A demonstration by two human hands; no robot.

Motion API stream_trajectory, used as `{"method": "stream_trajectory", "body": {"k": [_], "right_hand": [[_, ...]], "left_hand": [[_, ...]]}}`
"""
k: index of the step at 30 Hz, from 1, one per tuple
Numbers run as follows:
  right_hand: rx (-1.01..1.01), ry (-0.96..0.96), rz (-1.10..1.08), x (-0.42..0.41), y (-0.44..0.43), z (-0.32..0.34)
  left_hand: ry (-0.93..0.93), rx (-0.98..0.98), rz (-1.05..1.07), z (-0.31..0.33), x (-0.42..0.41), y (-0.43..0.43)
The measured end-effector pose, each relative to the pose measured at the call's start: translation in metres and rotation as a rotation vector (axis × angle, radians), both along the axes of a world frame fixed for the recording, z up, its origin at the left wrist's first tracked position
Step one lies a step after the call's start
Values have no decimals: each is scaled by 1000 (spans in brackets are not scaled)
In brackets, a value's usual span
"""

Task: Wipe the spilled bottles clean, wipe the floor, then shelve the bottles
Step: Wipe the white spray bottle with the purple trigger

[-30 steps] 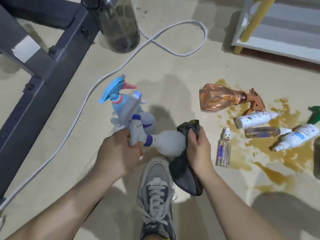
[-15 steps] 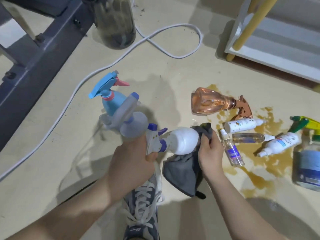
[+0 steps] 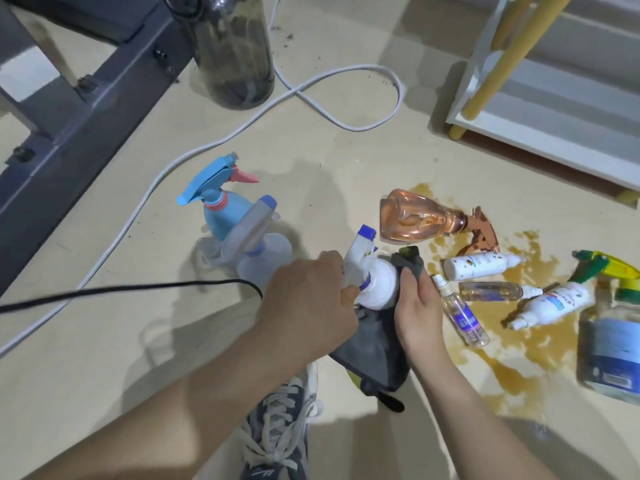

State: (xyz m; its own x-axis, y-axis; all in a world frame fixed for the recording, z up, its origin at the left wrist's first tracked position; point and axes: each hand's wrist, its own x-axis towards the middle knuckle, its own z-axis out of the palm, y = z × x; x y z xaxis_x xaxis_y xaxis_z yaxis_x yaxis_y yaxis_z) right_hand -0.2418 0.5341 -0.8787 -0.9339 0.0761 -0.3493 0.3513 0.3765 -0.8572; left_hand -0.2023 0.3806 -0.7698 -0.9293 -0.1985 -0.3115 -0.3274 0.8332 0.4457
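Note:
My left hand (image 3: pixel 308 303) grips the trigger head of a white spray bottle (image 3: pixel 375 284) with blue trim. My right hand (image 3: pixel 417 306) holds a dark grey cloth (image 3: pixel 375 355) against the bottle's body. To the right, an amber spray bottle (image 3: pixel 415 216), a white bottle (image 3: pixel 479 266), a clear bottle (image 3: pixel 491 291), a small clear bottle (image 3: pixel 462 315) and another white bottle (image 3: pixel 554 304) lie in a brown spill (image 3: pixel 512 372). A green-and-yellow sprayer (image 3: pixel 606 266) sits at the far right. A blue spray bottle (image 3: pixel 216 206) and a pale blue one (image 3: pixel 256 237) stand on the left.
A white shelf (image 3: pixel 540 109) with yellow legs stands at the back right. A white cable (image 3: pixel 242 126) loops over the beige floor. A dark jug (image 3: pixel 233 50) and a dark metal frame (image 3: pixel 69 116) fill the back left. A black cord (image 3: pixel 121 289) crosses the left; my shoe (image 3: pixel 277 427) is below.
The white bottle has tilted so its trigger head points up and away. My right hand with the cloth has slid along its body. The camera has shifted right.

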Motion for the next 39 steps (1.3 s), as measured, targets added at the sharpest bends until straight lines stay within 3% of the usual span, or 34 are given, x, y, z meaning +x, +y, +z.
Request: {"method": "stream_trajectory", "body": {"k": [4,7,8,11,12,14,17,20,24,28,31,33,36,37,39], "right_hand": [[-170,208,254,37,-26,36],[23,371,341,21,-21,18],[57,322,271,10,-15,8],[11,-133,-57,-18,-3,-15],[-15,-198,-102,-20,-1,-19],[-61,-137,-82,-12,-4,-10],[-143,107,72,15,-12,25],[25,242,264,26,-7,22],[84,-58,127,-9,18,-8],[51,260,341,21,-20,32],[97,426,476,30,-28,23],[139,333,426,8,-13,0],[24,-116,86,-10,7,-16],[-8,-147,45,-7,5,-11],[-112,-9,92,9,-17,13]], "left_hand": [[-10,10,77,0,-12,0],[-30,49,127,1,-11,2],[-24,53,124,1,-9,5],[-11,39,105,2,-6,16],[-4,19,96,2,-7,17],[12,-22,96,0,-9,13],[45,-70,83,-3,-7,8],[51,-108,29,-2,1,8],[54,-69,22,-2,7,3],[1,7,195,-9,1,-5],[-46,48,252,-14,4,-8],[-46,91,267,-16,4,-8],[-7,66,258,-17,2,-4],[7,51,244,-16,-1,-3],[6,24,247,-15,-5,-2]]}}
